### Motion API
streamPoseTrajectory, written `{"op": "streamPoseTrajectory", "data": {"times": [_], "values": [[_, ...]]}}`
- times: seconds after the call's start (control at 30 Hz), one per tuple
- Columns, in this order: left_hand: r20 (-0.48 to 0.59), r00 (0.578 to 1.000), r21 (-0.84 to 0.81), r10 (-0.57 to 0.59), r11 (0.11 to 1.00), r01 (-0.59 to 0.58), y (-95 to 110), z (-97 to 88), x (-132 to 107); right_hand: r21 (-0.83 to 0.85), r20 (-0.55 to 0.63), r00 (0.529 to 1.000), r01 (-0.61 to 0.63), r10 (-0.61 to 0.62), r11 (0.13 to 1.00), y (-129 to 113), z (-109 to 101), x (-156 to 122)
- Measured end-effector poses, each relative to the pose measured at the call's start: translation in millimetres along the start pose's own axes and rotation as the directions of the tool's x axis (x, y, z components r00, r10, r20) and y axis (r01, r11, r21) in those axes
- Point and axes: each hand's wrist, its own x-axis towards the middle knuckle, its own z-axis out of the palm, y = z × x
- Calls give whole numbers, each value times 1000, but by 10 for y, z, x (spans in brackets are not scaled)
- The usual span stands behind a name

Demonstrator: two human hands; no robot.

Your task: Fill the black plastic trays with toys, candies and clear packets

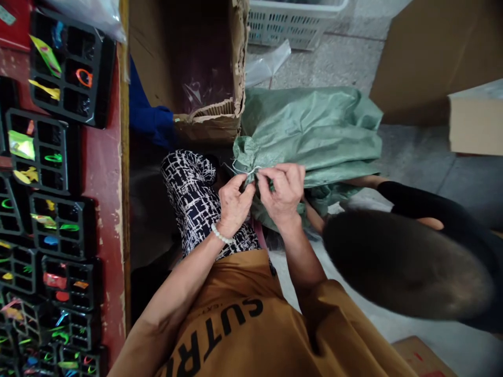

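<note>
head-worn camera faces steeply down, close above the green sack (314, 131).

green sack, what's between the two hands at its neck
Head view: the white string and the bunched neck of the green sack sit between the left hand and right hand.

Table at my left: red top (106, 173), edge worn, black compartment trays (66, 68) in rows on it | grey floor (346, 57): open cardboard box (220, 120), green woven sack (314, 131) just beside it, white basket (291, 21) and clear plastic bag (267, 63) beyond.
</note>
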Motion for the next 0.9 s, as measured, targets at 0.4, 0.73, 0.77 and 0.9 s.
{"op": "streamPoseTrajectory", "data": {"times": [0.4,0.73,0.77,0.9], "values": [[92,961,328,260,904,-276,-42,-88,77,-31,66,952,301,-299,953,109,58,-43],[337,890,554,308,699,-452,-33,-82,127,68,118,992,43,-51,997,233,220,-32],[336,893,571,300,689,-446,-45,-76,104,112,131,991,-25,10,993,251,247,-22],[298,912,602,281,686,-408,-132,-91,-13,247,249,937,-308,247,919,273,347,-17]]}}
